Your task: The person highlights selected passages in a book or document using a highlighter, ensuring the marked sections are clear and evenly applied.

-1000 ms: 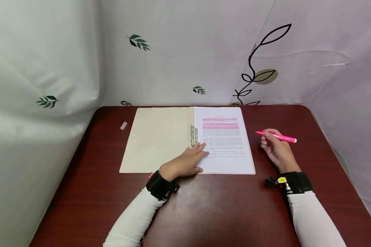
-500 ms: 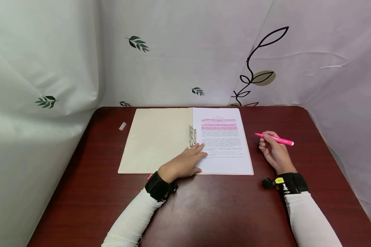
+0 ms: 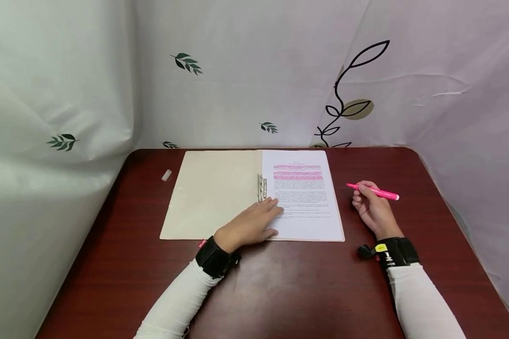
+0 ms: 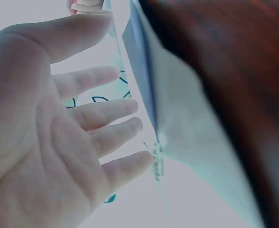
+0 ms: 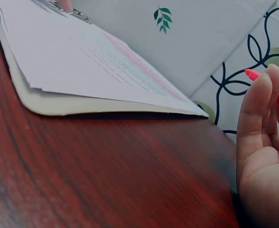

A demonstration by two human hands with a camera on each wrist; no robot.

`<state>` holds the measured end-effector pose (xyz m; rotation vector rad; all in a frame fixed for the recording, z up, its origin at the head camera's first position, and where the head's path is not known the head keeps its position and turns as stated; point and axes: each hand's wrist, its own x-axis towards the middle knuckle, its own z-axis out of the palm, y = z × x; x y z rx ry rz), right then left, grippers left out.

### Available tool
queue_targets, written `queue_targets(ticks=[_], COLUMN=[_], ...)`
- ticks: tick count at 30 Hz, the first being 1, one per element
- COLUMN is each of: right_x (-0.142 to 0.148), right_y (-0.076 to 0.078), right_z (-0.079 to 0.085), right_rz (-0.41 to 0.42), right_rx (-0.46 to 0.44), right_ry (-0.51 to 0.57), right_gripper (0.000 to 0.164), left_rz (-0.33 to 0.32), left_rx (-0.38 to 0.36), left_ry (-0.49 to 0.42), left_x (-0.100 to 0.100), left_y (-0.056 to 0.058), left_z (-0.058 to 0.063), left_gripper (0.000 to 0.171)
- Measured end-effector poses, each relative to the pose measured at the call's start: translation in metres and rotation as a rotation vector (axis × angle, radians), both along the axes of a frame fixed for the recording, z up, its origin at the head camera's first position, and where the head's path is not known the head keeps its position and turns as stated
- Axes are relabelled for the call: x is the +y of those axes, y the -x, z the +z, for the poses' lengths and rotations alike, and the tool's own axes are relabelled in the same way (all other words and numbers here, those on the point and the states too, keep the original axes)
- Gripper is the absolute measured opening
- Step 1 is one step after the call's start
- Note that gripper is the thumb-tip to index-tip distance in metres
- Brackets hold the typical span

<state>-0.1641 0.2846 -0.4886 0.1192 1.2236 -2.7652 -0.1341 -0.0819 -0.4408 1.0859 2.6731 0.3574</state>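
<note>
An open cream folder point(image 3: 212, 193) lies on the table, with printed sheets point(image 3: 303, 228) on its right side under a metal clip point(image 3: 261, 187). Pink highlighter covers several lines near the top of the page. My left hand point(image 3: 250, 226) rests with spread, straight fingers across the lower left of the sheets, just below the clip. Right of the folder, my right hand point(image 3: 375, 212) pinches a pink highlighter point(image 3: 381, 192), its uncapped tip pointing left. In the right wrist view the highlighter's tip point(image 5: 251, 74) shows past the fingers.
A small whitish eraser-like block point(image 3: 167, 175) lies left of the folder. The dark red-brown table point(image 3: 305, 292) ends at the back against a pale curtain point(image 3: 237, 84) with leaf prints. Black camera straps sit on both wrists.
The whole head view has shifted slightly, so everything sits a little lower and further left. Both hands keep their poses, and the highlighter stays in the right one.
</note>
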Motion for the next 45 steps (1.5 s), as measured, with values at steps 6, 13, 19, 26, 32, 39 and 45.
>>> queue_targets(ticks=[6,13,19,26,32,39,45], right_x=[-0.001,0.002,0.003,0.004,0.004,0.003,0.002], right_y=[0.000,-0.001,-0.001,0.000,0.000,0.000,0.000], right_z=[-0.001,0.001,-0.001,-0.003,-0.003,-0.003,-0.003], right_rz=[0.007,-0.010,0.008,0.020,0.024,0.020,0.023], right_rx=[0.005,0.015,0.029,0.055,0.053,0.049,0.064], right_ry=[0.025,0.048,0.085,0.105,0.091,0.085,0.080], right_gripper=[0.013,0.017,0.018,0.017,0.017,0.018,0.018], left_rz=[-0.091,-0.254,-0.257,-0.149,-0.080,-0.117,-0.135], left_rx=[0.170,0.316,0.340,0.216,0.171,0.325,0.317], left_ry=[-0.015,0.007,0.107,0.216,0.295,0.288,0.334], left_x=[0.022,0.081,0.117,0.142,0.148,0.145,0.148], left_y=[0.001,-0.009,-0.013,-0.017,-0.024,-0.025,-0.025], left_z=[0.011,0.013,0.005,-0.002,-0.007,-0.009,-0.011], left_gripper=[0.063,0.068,0.067,0.068,0.065,0.039,0.041])
